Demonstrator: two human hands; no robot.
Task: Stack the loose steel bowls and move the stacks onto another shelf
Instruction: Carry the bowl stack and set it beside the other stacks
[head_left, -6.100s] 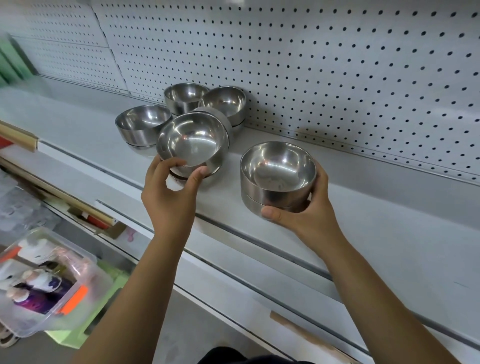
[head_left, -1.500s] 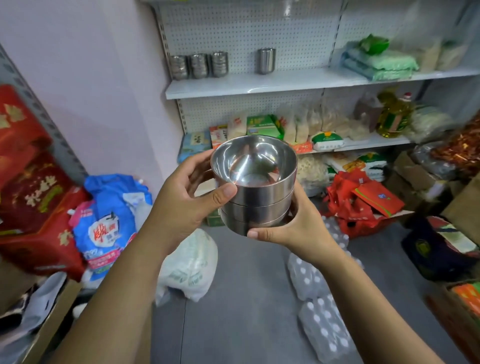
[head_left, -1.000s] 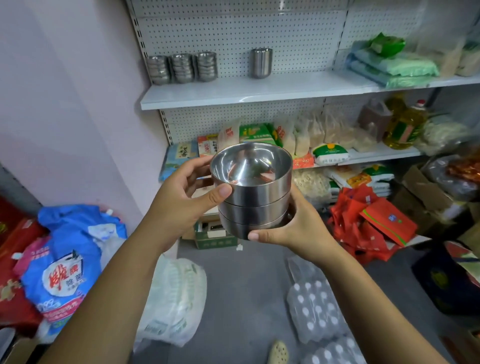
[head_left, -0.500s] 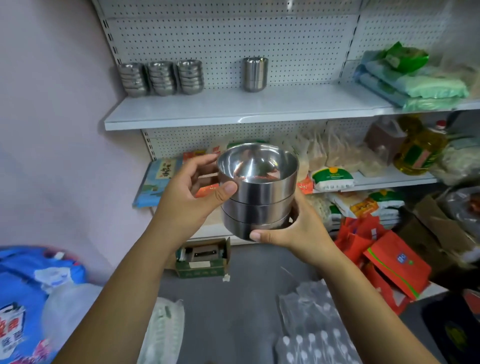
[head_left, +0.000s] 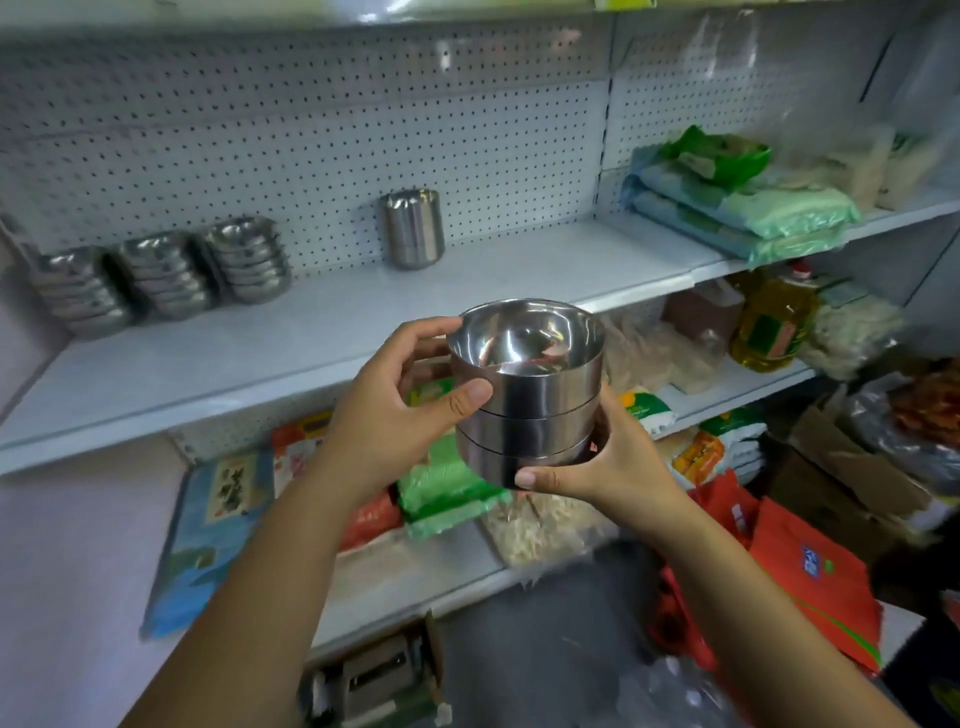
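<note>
From the head view, a stack of three nested round steel bowls (head_left: 527, 410) is held in the air in front of a long white shelf (head_left: 311, 332) backed by white pegboard (head_left: 311, 140). The left hand (head_left: 387, 410) curls round the top bowl's side and the right hand (head_left: 602, 467) cups the stack's base. On the shelf stand three blurred stacks of steel bowls (head_left: 161, 275) at the left, an upright steel cylinder cup (head_left: 413, 228) near the middle and green and blue packets (head_left: 743, 208) at the right. A lower shelf (head_left: 415, 571) carries food packets and a yellow oil bottle (head_left: 774, 325). Red bags (head_left: 810, 571) lie on the grey floor (head_left: 545, 639).
</note>
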